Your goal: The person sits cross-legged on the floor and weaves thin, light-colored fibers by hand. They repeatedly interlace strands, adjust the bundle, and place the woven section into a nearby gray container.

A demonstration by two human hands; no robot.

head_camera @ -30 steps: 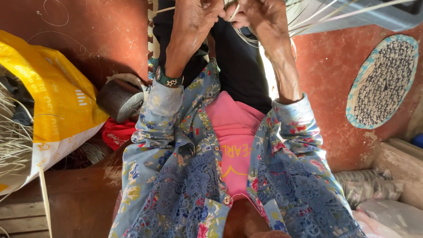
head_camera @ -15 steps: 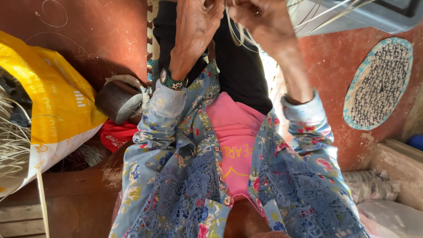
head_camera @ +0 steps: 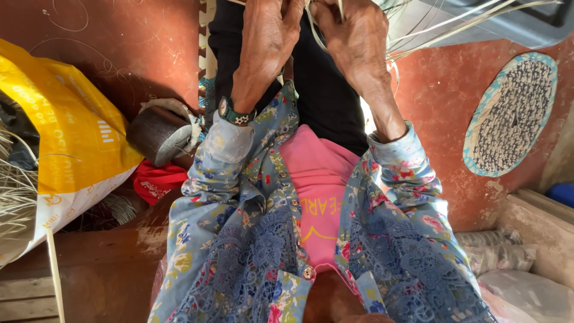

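Both my hands are raised to the top edge of the view, over my lap in black cloth. My left hand (head_camera: 267, 42) has its fingers curled around thin pale reed strands (head_camera: 454, 27); a green watch sits on that wrist. My right hand (head_camera: 353, 36) pinches the same bundle of strands, which fan out to the upper right. The fingertips are cut off by the frame's top edge. My sleeves are blue floral fabric over a pink shirt.
A yellow and white sack (head_camera: 72, 143) with pale reeds lies at left. A dark round block (head_camera: 156, 134) and red cloth (head_camera: 156, 182) sit beside it. An oval woven mat (head_camera: 511, 113) rests on the red floor at right, above plastic bags (head_camera: 514, 281).
Both hands have shifted a little lower and closer in the view while working the strands; my right forearm has swung slightly to the right.
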